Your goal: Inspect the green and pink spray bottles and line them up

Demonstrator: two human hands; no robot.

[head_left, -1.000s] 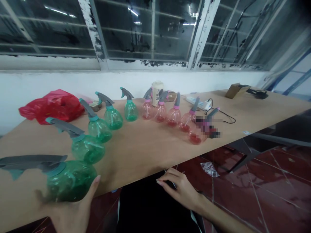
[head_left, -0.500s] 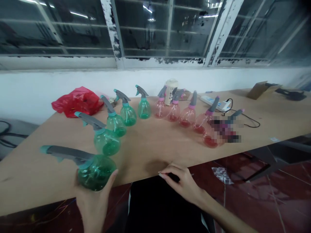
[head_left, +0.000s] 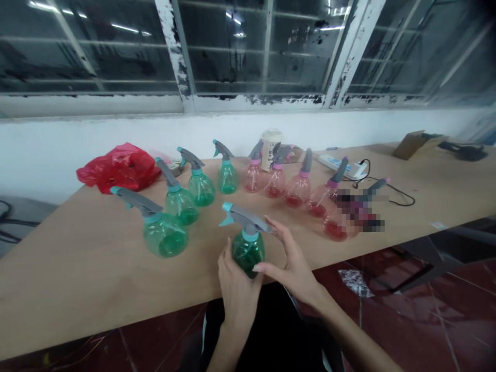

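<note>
A green spray bottle with a grey and turquoise spray head is upright near the table's front edge. My left hand is wrapped round its lower body from the left. At the bottle's right side is my right hand, fingers and thumb apart; its fingertips reach the back of the spray head and its thumb lies by the lower body. Whether they press on it I cannot tell. Further left stands another green spray bottle, with several more behind it in a curved row.
Several pink spray bottles continue the curve to the right; a blurred patch covers part of the end one. Behind are a white cup, a red plastic bag, a power strip with a black cable, and a cardboard box.
My left hand has carried the green spray bottle rightward from the table's left side to in front of me. My right hand has risen to meet it, spreading its fingers.
</note>
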